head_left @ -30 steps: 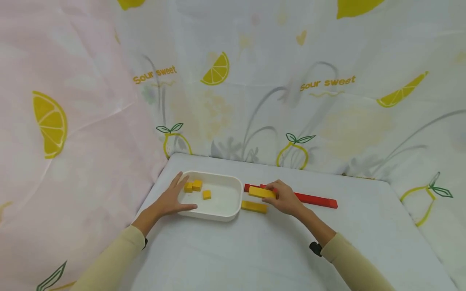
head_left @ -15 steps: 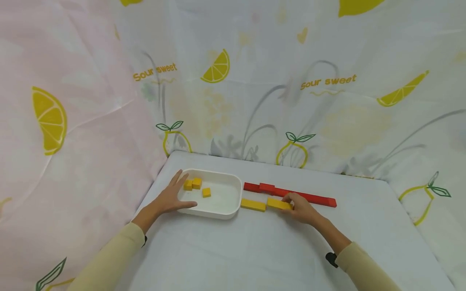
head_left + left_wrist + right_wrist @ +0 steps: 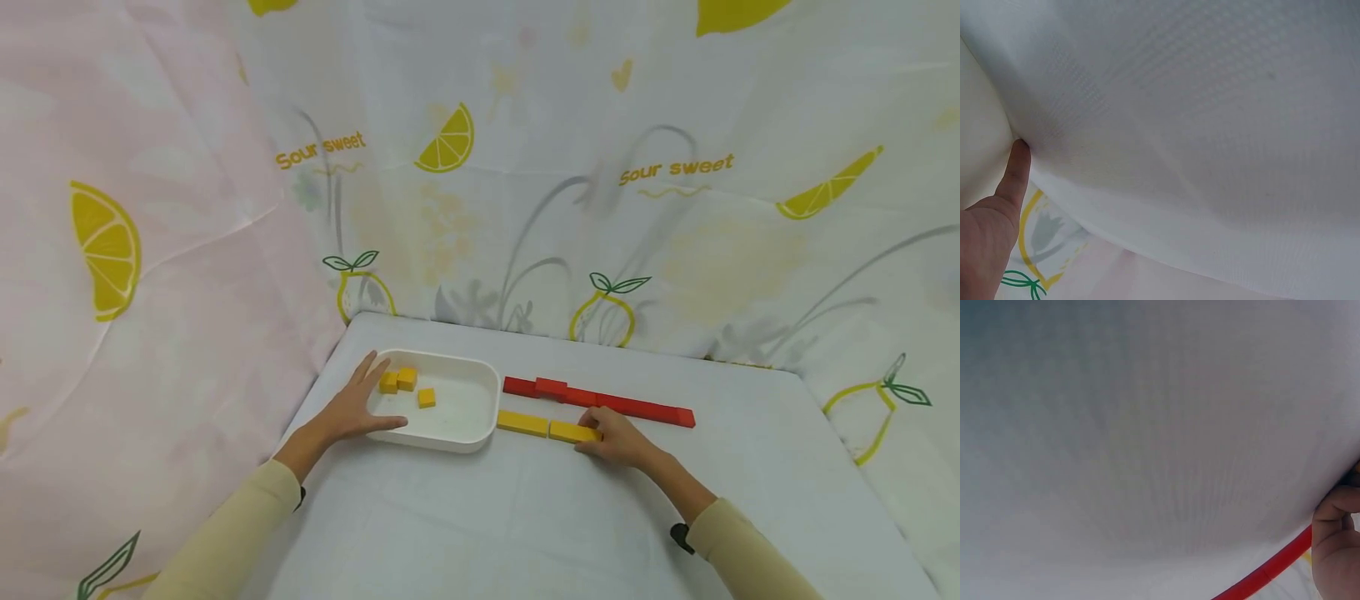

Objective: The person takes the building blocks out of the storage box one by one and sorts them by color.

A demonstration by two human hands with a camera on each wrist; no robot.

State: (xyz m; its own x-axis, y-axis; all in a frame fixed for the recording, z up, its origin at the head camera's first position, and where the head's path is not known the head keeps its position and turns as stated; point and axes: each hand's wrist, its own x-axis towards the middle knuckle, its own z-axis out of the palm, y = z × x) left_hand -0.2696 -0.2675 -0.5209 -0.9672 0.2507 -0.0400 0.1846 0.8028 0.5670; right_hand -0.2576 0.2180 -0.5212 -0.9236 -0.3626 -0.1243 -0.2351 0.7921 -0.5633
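With thumb and fingers, my right hand [image 3: 618, 439] pinches the right end of a long yellow block [image 3: 572, 432]. This block lies on the white-covered table, end to end with a second long yellow block [image 3: 522, 423] that reaches the tray's side. My left hand [image 3: 348, 410] rests, fingers spread, at the left side of a white tray [image 3: 472, 443]. Inside that tray sit a loose yellow cube [image 3: 426, 397] and two more yellow cubes [image 3: 397, 381] near the left wall. In the left wrist view one finger [image 3: 1017, 169] touches the tray's outer side.
Behind the yellow blocks runs a row of red blocks [image 3: 637, 407], with one red block [image 3: 551, 387] standing higher near its left part. A lemon-print cloth [image 3: 510, 233] hangs at the back, and a pinkish cloth [image 3: 187, 350] hangs at the left.
My right hand has carried the yellow block right and down, from above the other yellow block to the table at its right end. My left hand has stayed at the tray.
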